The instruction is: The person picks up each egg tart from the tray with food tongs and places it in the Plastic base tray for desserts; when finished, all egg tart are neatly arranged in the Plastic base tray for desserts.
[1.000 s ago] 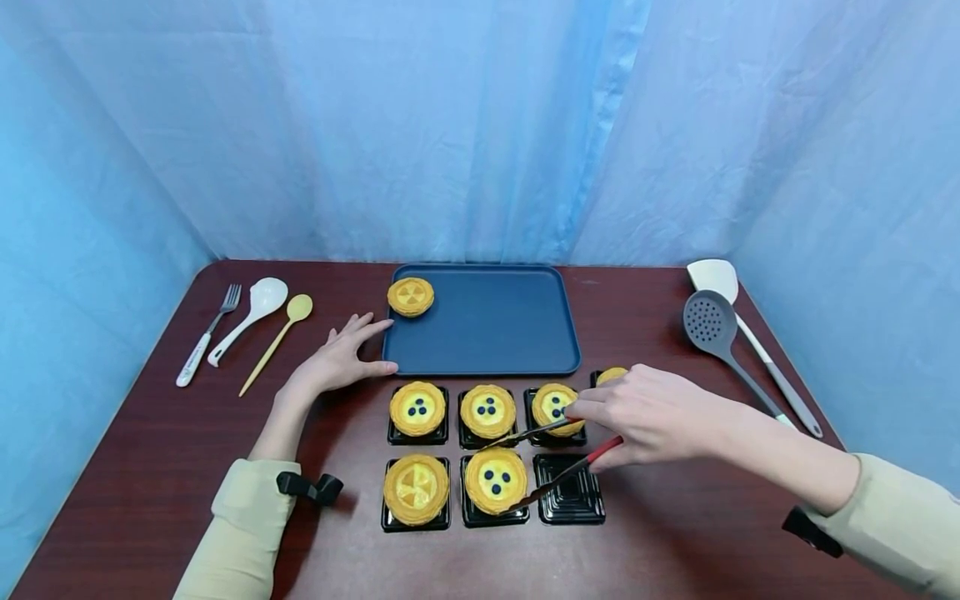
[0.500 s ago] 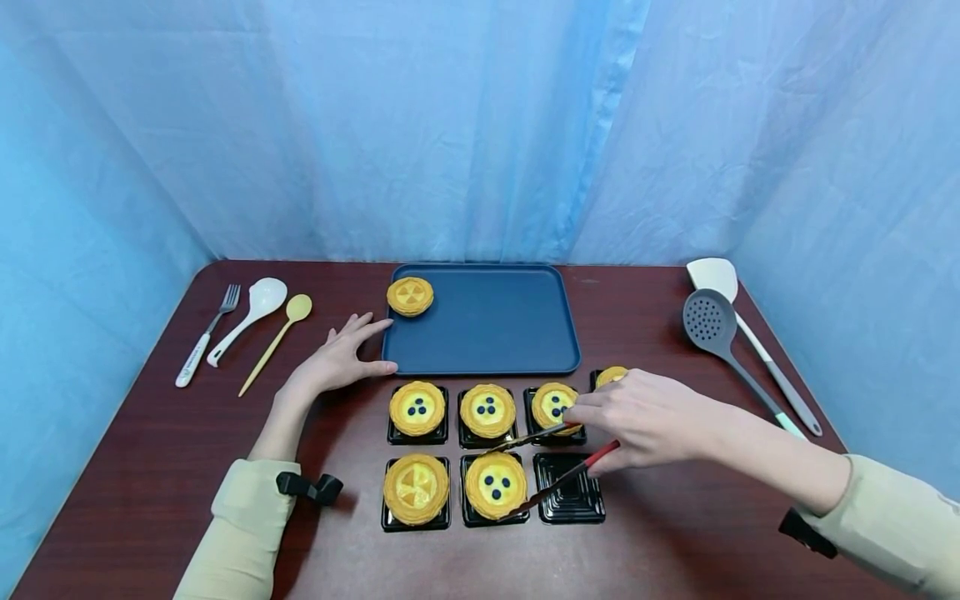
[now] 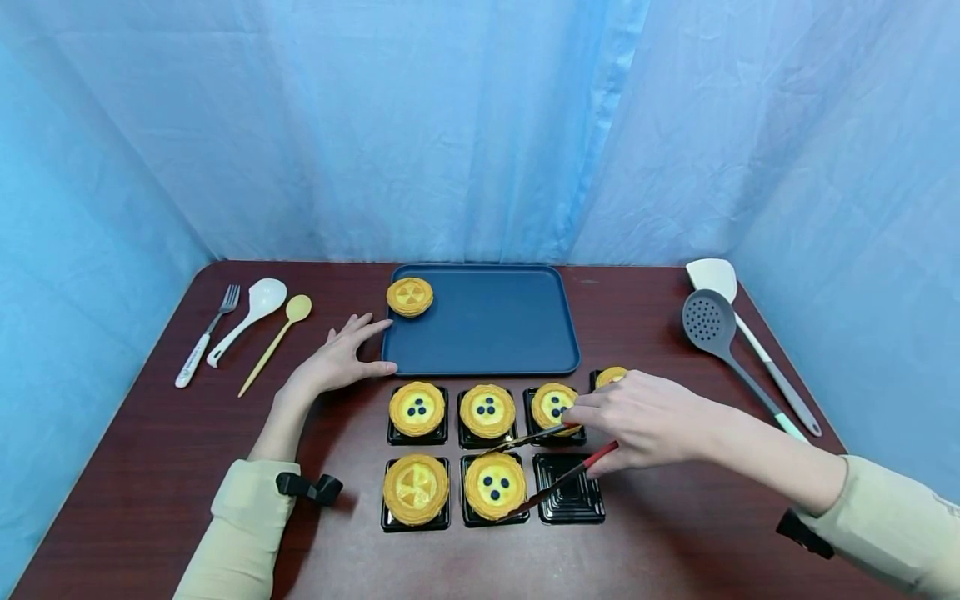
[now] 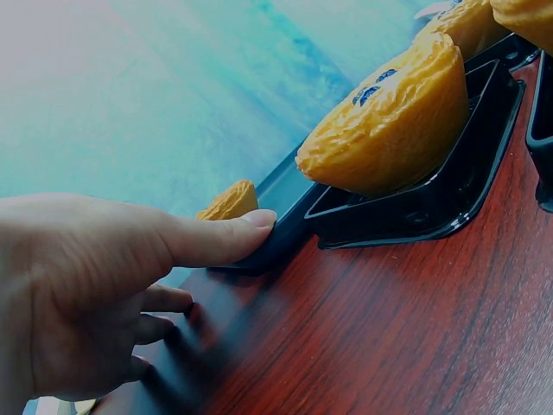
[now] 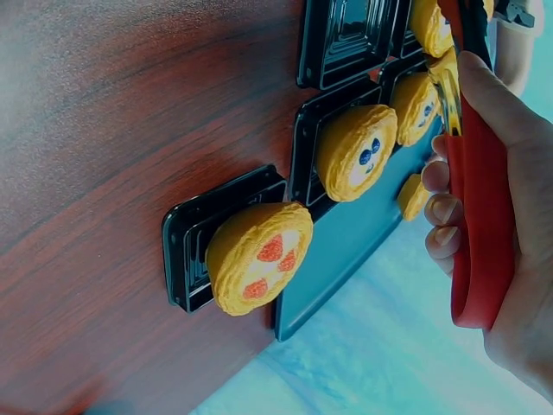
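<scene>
My right hand (image 3: 637, 417) grips red-handled tongs (image 5: 484, 207). The dark tong arms straddle a blueberry egg tart (image 3: 495, 487) in the middle of the front row, one tip behind it and one at its front right. That tart sits in its black plastic tray; whether both tips press on it, I cannot tell. With fingers spread, my left hand (image 3: 341, 358) rests at the left edge of the blue serving tray (image 3: 495, 325), thumb and forefinger touching the rim. A fruit-topped tart (image 3: 410, 297) lies in that tray's far left corner.
Black plastic trays stand in two rows, most bearing tarts; one tray (image 3: 569, 489) at front right has no tart. A strawberry tart (image 5: 259, 259) sits at the back row's right end. Fork (image 3: 208, 335), white ladle (image 3: 251, 317), yellow spoon (image 3: 281, 337) lie left; skimmer (image 3: 708, 321), white spatula (image 3: 712, 277) right.
My right hand has shifted slightly left, and the front tong tip has slid left and toward me along the blueberry tart's edge. The left hand has stayed still.
</scene>
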Tool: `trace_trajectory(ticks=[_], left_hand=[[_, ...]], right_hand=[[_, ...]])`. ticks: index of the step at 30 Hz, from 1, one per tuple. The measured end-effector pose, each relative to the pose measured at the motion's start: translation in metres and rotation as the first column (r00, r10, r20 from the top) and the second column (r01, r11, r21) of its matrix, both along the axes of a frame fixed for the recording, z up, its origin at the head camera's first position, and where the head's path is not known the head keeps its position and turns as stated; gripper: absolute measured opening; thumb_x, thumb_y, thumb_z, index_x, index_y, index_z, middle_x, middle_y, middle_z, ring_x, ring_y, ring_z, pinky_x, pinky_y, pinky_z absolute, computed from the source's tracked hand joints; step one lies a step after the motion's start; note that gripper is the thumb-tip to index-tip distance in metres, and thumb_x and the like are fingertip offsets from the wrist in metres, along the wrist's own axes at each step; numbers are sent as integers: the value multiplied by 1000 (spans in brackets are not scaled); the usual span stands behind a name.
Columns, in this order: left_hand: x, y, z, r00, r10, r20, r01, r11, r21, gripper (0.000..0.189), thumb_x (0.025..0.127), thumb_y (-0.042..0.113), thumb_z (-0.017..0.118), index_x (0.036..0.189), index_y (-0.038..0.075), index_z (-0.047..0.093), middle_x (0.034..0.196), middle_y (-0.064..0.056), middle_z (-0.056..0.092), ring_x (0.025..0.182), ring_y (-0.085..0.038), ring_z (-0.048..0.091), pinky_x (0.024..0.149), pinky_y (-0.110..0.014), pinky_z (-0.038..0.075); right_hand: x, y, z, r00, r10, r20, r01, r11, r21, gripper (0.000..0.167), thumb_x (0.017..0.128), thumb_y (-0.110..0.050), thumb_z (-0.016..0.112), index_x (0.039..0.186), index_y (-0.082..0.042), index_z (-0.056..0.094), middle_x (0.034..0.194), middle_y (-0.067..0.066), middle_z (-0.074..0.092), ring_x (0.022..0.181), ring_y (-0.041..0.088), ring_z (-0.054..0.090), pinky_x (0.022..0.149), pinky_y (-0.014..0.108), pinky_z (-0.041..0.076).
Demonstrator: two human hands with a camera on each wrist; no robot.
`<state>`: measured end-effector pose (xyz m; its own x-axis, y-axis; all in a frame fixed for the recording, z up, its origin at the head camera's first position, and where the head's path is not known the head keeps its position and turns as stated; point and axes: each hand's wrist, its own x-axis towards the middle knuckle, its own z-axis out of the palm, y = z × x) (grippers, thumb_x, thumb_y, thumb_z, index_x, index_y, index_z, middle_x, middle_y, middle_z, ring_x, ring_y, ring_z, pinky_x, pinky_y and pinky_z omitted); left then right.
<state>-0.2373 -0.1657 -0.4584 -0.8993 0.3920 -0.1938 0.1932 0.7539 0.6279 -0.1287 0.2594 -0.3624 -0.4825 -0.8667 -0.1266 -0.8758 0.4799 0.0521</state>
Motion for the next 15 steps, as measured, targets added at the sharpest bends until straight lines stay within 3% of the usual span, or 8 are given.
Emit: trace_trajectory(ticks=[15], left_hand=[[0,0,0,1000,-5,-4,5,1000,4,83,96,36,73,163,11,31,172,-26,9,160,-47,-3,126,-70,-5]], right_hand=[[0,0,-1,1000,3,-7,-3,1000,1,57,86,-64,74,123,-20,68,106,-10,73,75,0,61,53,15,35]])
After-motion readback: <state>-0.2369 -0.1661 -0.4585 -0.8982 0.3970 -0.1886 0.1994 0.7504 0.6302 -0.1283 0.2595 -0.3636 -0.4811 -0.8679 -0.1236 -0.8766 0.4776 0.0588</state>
